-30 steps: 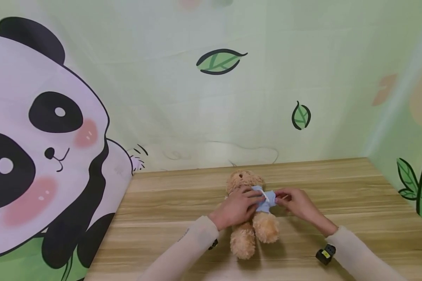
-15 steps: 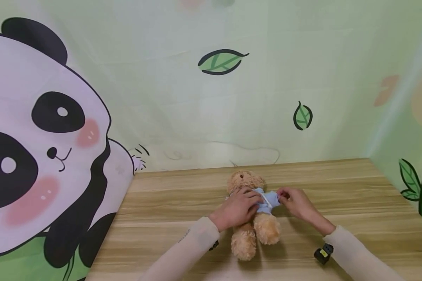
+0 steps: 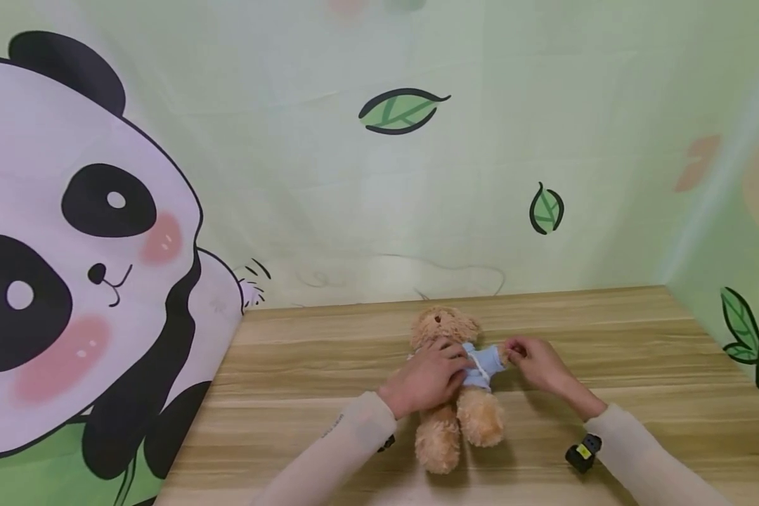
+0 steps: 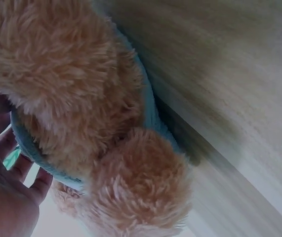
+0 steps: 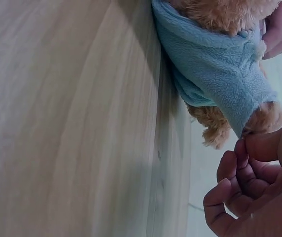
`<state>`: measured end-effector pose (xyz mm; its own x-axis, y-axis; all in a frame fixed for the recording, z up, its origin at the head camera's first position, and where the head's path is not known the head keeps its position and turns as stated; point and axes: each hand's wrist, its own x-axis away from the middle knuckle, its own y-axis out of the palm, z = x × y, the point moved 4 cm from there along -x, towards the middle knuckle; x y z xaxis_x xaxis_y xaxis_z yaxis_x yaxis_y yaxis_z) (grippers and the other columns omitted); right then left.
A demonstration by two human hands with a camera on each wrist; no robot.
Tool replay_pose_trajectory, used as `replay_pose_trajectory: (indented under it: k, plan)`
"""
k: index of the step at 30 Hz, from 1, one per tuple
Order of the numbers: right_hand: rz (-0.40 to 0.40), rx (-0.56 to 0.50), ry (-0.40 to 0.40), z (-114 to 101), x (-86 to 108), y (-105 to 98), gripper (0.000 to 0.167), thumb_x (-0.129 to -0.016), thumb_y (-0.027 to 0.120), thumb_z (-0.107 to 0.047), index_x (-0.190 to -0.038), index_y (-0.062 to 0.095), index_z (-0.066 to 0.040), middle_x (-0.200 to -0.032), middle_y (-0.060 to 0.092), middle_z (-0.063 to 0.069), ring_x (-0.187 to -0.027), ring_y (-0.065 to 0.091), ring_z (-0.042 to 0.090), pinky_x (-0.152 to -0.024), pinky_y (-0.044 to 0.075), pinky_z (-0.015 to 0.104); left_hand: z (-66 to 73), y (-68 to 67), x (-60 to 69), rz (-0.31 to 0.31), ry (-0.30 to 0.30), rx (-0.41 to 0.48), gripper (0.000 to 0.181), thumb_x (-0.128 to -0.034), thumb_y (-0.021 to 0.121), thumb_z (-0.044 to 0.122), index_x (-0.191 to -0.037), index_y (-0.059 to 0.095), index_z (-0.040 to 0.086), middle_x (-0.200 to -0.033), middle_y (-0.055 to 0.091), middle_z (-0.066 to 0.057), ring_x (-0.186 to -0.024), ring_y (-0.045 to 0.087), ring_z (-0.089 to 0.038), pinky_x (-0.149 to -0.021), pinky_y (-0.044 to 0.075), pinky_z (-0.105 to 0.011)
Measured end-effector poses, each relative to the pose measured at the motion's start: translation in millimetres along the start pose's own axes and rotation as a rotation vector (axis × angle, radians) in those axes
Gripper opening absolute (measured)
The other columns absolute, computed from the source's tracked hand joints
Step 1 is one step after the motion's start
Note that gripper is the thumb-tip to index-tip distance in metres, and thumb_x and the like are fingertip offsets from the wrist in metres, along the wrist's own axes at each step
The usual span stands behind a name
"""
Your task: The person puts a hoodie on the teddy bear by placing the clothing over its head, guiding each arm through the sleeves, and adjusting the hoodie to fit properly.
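Observation:
A light-brown teddy bear lies on its back on the table, head away from me. It wears a small blue top with a white cord at the front. My left hand rests across the bear's chest; in the left wrist view its fingers touch the front of the top near the hem. My right hand pinches the cuff of the sleeve between thumb and fingertips. Brown fur of the bear's paw shows at the sleeve's opening. My left hand covers the bear's other arm.
The wood-grain table reaches back to a pale green cloth backdrop. A large printed panda fills its left side. Dark camera mounts sit at both wrists, the right camera being the more visible.
My right hand has drawn the sleeve outward to the right, and fur now shows at its end. The left hand stays on the bear's chest. The view has shifted slightly.

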<state>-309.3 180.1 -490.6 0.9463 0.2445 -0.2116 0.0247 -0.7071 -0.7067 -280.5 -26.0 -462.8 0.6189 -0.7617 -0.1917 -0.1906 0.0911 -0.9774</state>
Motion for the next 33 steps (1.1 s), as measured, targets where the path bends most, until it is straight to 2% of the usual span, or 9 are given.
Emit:
replay_pose_trajectory:
  k: [4,9,11,16,19,22,25,27,33]
  plan:
    - [0.000,-0.021,0.013,-1.8,1.8,-2.0,0.010,-0.094,0.058,-0.001,-0.099,0.066,0.002,-0.088,0.068,0.010,-0.080,0.060,0.017,-0.068,0.047,0.027,-0.2,1.5,-0.6,0.015,-0.012,0.009,0.026,-0.1040,0.046,0.029,-0.123,0.064,0.025,-0.123,0.061,0.007,-0.119,0.052,-0.015,-0.107,0.043,-0.035]
    - [-0.054,-0.172,-0.022,-4.4,5.1,-4.3,0.025,-0.096,0.060,-0.006,-0.118,0.063,0.005,-0.105,0.069,0.019,-0.092,0.065,0.025,-0.066,0.054,0.027,-1.6,3.8,1.0,0.019,-0.010,-0.001,0.033,-0.1049,0.044,0.030,-0.134,0.058,0.025,-0.127,0.059,0.007,-0.120,0.052,-0.016,-0.108,0.042,-0.036]
    - [-0.085,-0.239,-0.027,-2.8,6.0,-3.2,0.030,-0.097,0.060,-0.009,-0.122,0.061,0.007,-0.109,0.068,0.021,-0.093,0.065,0.022,-0.064,0.057,0.030,-1.7,4.6,1.0,0.011,-0.011,-0.015,0.035,-0.1052,0.043,0.031,-0.136,0.058,0.026,-0.127,0.058,0.007,-0.120,0.051,-0.016,-0.108,0.042,-0.035]
    - [-0.092,-0.299,-0.014,-0.5,8.4,0.6,0.034,-0.097,0.063,-0.019,-0.121,0.063,0.006,-0.108,0.070,0.021,-0.090,0.066,0.009,-0.066,0.059,0.038,-1.4,5.5,1.7,-0.002,-0.026,-0.022,0.034,-0.1051,0.043,0.032,-0.134,0.059,0.027,-0.127,0.056,0.007,-0.121,0.049,-0.016,-0.109,0.040,-0.036]
    - [-0.043,-0.239,-0.046,-4.2,10.1,0.5,0.023,-0.095,0.065,-0.017,-0.112,0.068,-0.001,-0.100,0.072,0.015,-0.084,0.066,0.005,-0.063,0.059,0.035,-1.2,5.9,2.5,-0.007,-0.036,-0.019,0.034,-0.1050,0.044,0.032,-0.134,0.060,0.027,-0.127,0.055,0.007,-0.121,0.049,-0.016,-0.109,0.040,-0.036]
    - [0.037,-0.094,-0.135,-10.4,11.2,-1.9,0.008,-0.093,0.066,-0.009,-0.099,0.070,-0.007,-0.090,0.072,0.005,-0.078,0.065,0.008,-0.063,0.057,0.030,-0.8,5.9,2.2,-0.014,-0.041,-0.025,0.033,-0.1050,0.044,0.032,-0.133,0.060,0.027,-0.127,0.054,0.007,-0.120,0.049,-0.016,-0.110,0.040,-0.036]
    - [0.110,0.025,-0.187,-13.7,11.3,-3.5,0.004,-0.092,0.066,-0.006,-0.092,0.069,-0.008,-0.083,0.070,0.001,-0.076,0.065,0.012,-0.065,0.053,0.027,-0.9,5.7,1.8,-0.015,-0.045,-0.024,0.033,-0.1051,0.043,0.032,-0.132,0.061,0.028,-0.126,0.055,0.008,-0.120,0.049,-0.016,-0.110,0.039,-0.038]
    - [0.122,0.038,-0.165,-12.0,10.5,-3.8,0.005,-0.093,0.064,-0.006,-0.090,0.067,-0.006,-0.082,0.069,0.002,-0.076,0.064,0.015,-0.066,0.051,0.028,-0.9,5.1,1.7,-0.016,-0.047,-0.013,0.032,-0.1053,0.042,0.032,-0.131,0.061,0.028,-0.126,0.055,0.008,-0.120,0.049,-0.016,-0.109,0.039,-0.039]
    - [0.094,-0.012,0.002,-1.9,5.5,-6.8,0.007,-0.095,0.058,-0.002,-0.094,0.066,-0.002,-0.081,0.067,0.007,-0.074,0.060,0.015,-0.065,0.047,0.027,-0.4,2.2,1.9,-0.001,-0.031,0.020,0.031,-0.1053,0.043,0.030,-0.127,0.064,0.027,-0.124,0.056,0.007,-0.115,0.050,-0.015,-0.105,0.042,-0.038]
